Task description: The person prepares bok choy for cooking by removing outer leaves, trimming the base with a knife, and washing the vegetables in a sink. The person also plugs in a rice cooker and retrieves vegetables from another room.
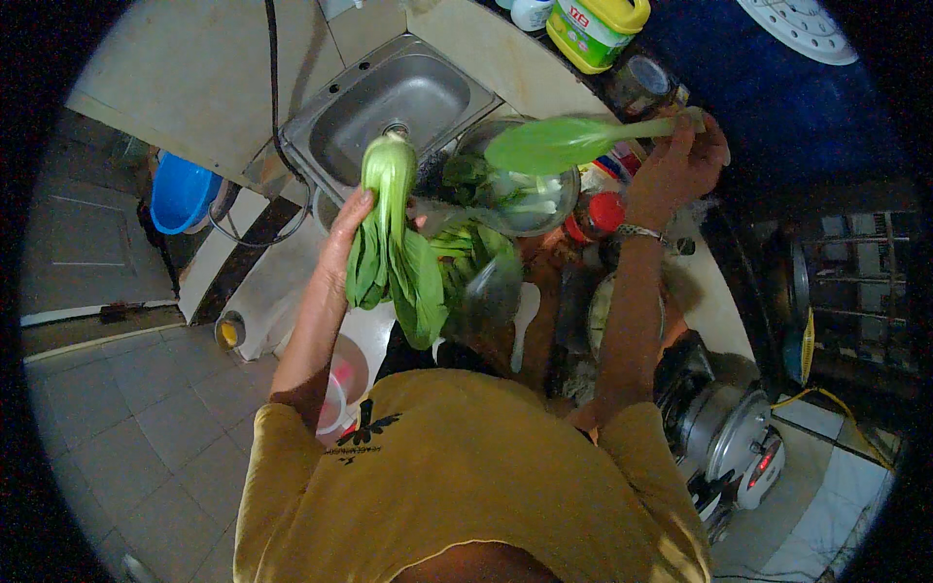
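My left hand (351, 222) grips a head of bok choy (391, 186), its pale stem end up towards the sink and its green leaves hanging towards me. Out to the right, my right hand (681, 157) holds one loose bok choy leaf (554, 144) by its stalk, the blade pointing left. Beneath that leaf stands a metal bowl (565, 208) with leaves and pale stalks in it. More leafy greens (474, 251) lie in front of the bowl, partly inside what looks like a clear plastic bag (496, 288).
Behind the bok choy is a stainless steel sink (393, 87). A red-lidded jar (605, 211) stands right of the bowl, below my right forearm. A yellow-green detergent jug (594, 33) is at the back. An electric pressure cooker (736, 437) sits far right; a blue basin (182, 193) is far left.
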The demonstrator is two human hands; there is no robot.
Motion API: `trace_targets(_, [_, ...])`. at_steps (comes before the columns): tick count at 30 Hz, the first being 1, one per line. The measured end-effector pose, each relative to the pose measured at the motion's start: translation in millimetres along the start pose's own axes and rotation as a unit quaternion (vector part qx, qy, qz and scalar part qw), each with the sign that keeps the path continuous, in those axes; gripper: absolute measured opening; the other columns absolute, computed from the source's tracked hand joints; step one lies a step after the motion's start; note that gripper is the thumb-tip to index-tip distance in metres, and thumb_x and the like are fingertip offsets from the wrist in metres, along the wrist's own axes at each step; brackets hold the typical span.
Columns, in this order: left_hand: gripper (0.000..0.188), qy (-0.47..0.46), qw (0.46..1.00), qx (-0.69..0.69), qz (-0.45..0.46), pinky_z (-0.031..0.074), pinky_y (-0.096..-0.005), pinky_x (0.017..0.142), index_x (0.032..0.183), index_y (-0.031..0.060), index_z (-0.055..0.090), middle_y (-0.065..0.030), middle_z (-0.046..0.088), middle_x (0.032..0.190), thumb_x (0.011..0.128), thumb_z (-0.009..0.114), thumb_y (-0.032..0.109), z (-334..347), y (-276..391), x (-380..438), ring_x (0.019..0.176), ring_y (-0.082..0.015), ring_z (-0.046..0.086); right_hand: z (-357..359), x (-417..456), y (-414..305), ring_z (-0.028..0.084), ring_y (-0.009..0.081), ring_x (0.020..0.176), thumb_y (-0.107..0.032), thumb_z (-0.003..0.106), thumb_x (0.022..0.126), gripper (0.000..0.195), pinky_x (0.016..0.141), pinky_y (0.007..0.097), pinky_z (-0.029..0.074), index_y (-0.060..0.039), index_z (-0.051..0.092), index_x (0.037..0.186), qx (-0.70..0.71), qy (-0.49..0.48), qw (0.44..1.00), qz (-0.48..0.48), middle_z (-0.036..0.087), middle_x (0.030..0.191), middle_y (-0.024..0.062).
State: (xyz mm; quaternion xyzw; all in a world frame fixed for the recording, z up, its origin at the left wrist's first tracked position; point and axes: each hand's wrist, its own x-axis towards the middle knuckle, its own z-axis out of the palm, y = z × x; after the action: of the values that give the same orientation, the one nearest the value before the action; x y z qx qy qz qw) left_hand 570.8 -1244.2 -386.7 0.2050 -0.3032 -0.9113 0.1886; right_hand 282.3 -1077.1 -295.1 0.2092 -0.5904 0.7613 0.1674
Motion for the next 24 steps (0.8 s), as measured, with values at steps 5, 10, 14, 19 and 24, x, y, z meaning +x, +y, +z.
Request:
trace_targets(5, [0.047,0.013,0.998,-0.034,-0.048,0.054,-0.0457,0.073,0.120,0.0043,0.047,-0.0136,0.059,0.099,0.086,0.057,0.035,-6.2,-13.5,-6.3,0.091,-0.0342,0.062,17.4,-10.4,63.6,0.056,0.0169,0.086,-0.019,0.054,0.087,0.021,0.077,0.0313,0.045,-0.0024,0.051,0.099,-0.071,0.008,0.996,0.059,0.061,0.091,0.0085])
trace_targets(10, [0.051,-0.066,0.998,0.001,0.000,0.053,-0.0386,0.078,0.128,0.0029,0.040,-0.0137,0.058,0.106,0.087,0.057,0.028,-4.2,-21.2,1.4,0.092,-0.0276,0.062,-18.1,-59.1,181.3,0.055,0.0174,0.092,-0.021,0.055,0.086,0.035,0.082,0.0322,0.044,-0.0014,0.050,0.116,-0.290,-0.171,0.939,0.066,0.059,0.101,0.0076])
trace_targets(14, [0.053,-0.051,0.998,0.019,0.022,0.050,-0.0366,0.083,0.135,0.0065,0.034,-0.0145,0.054,0.118,0.089,0.053,0.025,-2.7,-24.4,-2.3,0.097,-0.0250,0.060,3.6,-100.0,102.5,0.056,0.0140,0.092,-0.018,0.056,0.088,0.038,0.079,0.0278,0.047,-0.0029,0.049,0.122,-0.115,-0.385,0.901,0.162,0.059,0.106,0.0078])
trace_targets(19, [0.054,-0.137,0.990,0.021,-0.016,0.051,-0.0367,0.083,0.135,0.0053,0.032,-0.0148,0.055,0.117,0.089,0.053,0.025,5.3,-27.3,9.1,0.097,-0.0254,0.060,49.6,-124.8,22.7,0.058,0.0094,0.073,-0.022,0.055,0.090,0.037,0.063,0.0250,0.047,-0.0015,0.051,0.120,0.014,-0.559,0.809,0.182,0.063,0.089,0.0051])
trace_targets(24, [0.065,-0.109,0.975,0.193,0.029,0.044,-0.0307,0.087,0.134,0.0067,0.033,-0.0094,0.052,0.117,0.080,0.067,0.019,29.3,-20.6,1.9,0.103,-0.0181,0.053,44.8,-110.5,0.2,0.062,0.0356,0.075,-0.028,0.057,0.087,0.039,0.066,0.0387,0.049,-0.0003,0.052,0.114,-0.147,-0.585,0.797,0.030,0.062,0.091,0.0212])
